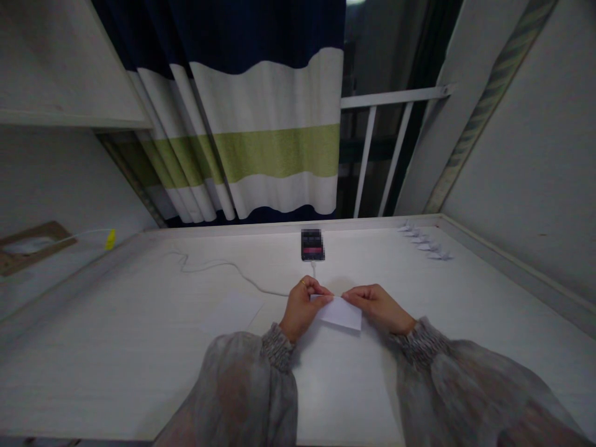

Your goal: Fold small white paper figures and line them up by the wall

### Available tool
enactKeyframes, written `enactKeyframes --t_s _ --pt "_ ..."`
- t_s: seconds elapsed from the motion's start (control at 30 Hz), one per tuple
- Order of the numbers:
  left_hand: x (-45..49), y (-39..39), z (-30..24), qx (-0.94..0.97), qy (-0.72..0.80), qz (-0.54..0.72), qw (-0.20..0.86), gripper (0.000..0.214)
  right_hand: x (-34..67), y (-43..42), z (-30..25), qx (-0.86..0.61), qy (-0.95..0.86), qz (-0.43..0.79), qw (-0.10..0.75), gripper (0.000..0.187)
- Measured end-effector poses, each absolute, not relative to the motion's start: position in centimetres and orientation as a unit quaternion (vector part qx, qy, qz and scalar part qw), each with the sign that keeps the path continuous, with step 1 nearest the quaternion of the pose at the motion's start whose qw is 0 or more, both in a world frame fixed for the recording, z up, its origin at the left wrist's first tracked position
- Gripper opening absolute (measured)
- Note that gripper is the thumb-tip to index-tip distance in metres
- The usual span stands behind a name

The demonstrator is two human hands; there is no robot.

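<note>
A white sheet of paper (342,314), folded into a rectangle as far as I can see, is held just above the desk between both hands. My left hand (302,304) pinches its upper edge near the middle, thumb on the near side. Close beside it, my right hand (379,306) pinches the same edge farther right, its fingertips almost meeting the left ones. The other fingers of each hand are curled, partly hidden from view. Left of my left hand, more white paper (235,310) lies flat on the desk.
A phone (311,244) lies at the back of the white desk (116,347), with a white cable (237,268) running left. Several small folded paper shapes (426,241) form a row at back right. Behind the desk hang striped curtains (274,149) beside a barred window.
</note>
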State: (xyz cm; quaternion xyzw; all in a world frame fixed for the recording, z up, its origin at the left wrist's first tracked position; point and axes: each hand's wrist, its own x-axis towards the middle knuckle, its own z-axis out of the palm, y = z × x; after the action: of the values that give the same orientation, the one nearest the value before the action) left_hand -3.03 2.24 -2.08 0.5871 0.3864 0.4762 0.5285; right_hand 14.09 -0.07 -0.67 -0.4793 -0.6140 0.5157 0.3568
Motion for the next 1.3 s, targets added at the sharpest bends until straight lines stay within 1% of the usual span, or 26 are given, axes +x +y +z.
enactKeyframes --t_s 0.4,0.87,1.13,1.3 --pt "-2.89 2.06 -1.97 0.574 0.395 0.476 0.538 0.028 14.03 0.02 -0.78 -0.509 -0.616 0.482 0.36 0.028" --pt "-2.72 2.03 -1.55 0.557 0.386 0.486 0.551 0.029 14.01 0.0 -0.5 -0.52 -0.635 0.435 0.369 0.024" --pt "-2.77 2.14 -1.77 0.541 0.393 0.491 0.558 0.032 14.12 0.18 -0.41 -0.52 -0.622 0.451 0.373 0.026" --pt "-2.83 1.95 -1.66 0.548 0.395 0.49 0.551 0.03 13.98 0.14 -0.24 -0.538 -0.584 0.467 0.39 0.026"
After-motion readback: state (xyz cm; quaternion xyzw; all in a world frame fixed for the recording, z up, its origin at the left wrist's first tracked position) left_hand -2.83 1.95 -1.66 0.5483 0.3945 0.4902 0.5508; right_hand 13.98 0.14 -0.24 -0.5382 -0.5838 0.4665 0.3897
